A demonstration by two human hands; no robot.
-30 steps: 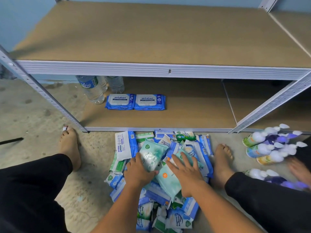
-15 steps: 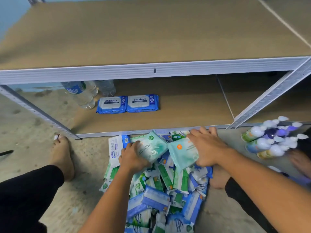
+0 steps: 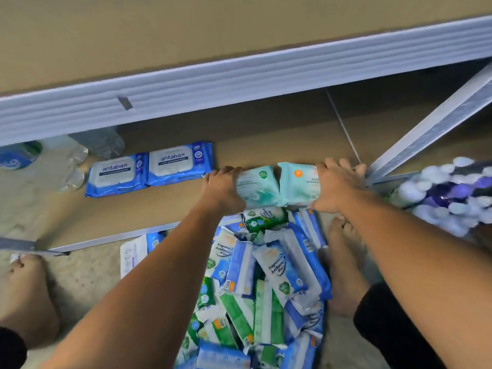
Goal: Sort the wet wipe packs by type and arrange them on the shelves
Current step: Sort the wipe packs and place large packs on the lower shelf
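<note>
My left hand (image 3: 222,189) grips a pale teal wipe pack with a green badge (image 3: 257,187). My right hand (image 3: 336,186) grips a second pale teal pack with an orange badge (image 3: 298,183). Both packs are side by side at the front of the bottom shelf (image 3: 159,209), right of two blue Antabax packs (image 3: 149,170) lying flat there. On the floor below lies a heap of blue, green and white wipe packs (image 3: 263,283).
The upper shelf board (image 3: 186,33) and its grey beam (image 3: 239,75) overhang the bottom shelf. Water bottles (image 3: 77,153) stand at the shelf's back left. A slanted grey upright (image 3: 426,126) and a cluster of white-capped bottles (image 3: 450,193) are at right. Bare feet flank the heap.
Both hands have lifted the two teal packs off the heap and carried them forward onto the bottom shelf. The camera has leaned in closer to the shelf.
</note>
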